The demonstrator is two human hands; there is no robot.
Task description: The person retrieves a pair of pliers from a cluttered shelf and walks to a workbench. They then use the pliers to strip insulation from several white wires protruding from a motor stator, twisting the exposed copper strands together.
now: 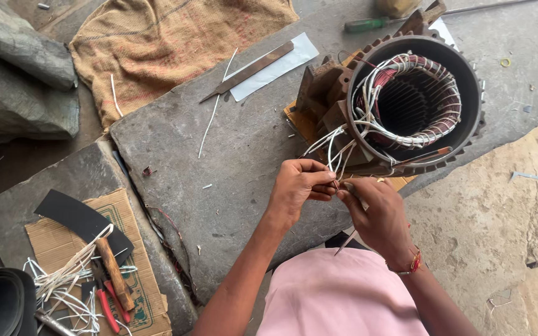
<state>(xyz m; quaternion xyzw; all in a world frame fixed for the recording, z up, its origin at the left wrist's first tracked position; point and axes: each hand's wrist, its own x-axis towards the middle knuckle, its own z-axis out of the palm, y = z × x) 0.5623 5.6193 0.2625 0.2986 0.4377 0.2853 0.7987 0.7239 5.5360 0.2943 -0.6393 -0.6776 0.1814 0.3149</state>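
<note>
Over at the left, red-handled pliers (104,308) lie on a flat cardboard sheet (147,292) among loose white wire offcuts (63,283). Further right, the left hand (297,186) pinches the white sleeved lead wires (331,149) trailing from the round grey motor stator (415,102) on the stone slab (219,149). The right hand (378,218), touching it, grips those leads and a thin metal blade (347,242).

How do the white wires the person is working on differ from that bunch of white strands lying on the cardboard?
The white wires run out of the motor stator and are pinched between the left hand and right hand; the loose strands lie untouched on the cardboard. The wires are few and fairly straight; the strands are many, tangled among hand tools. Both are thin and white.
</note>
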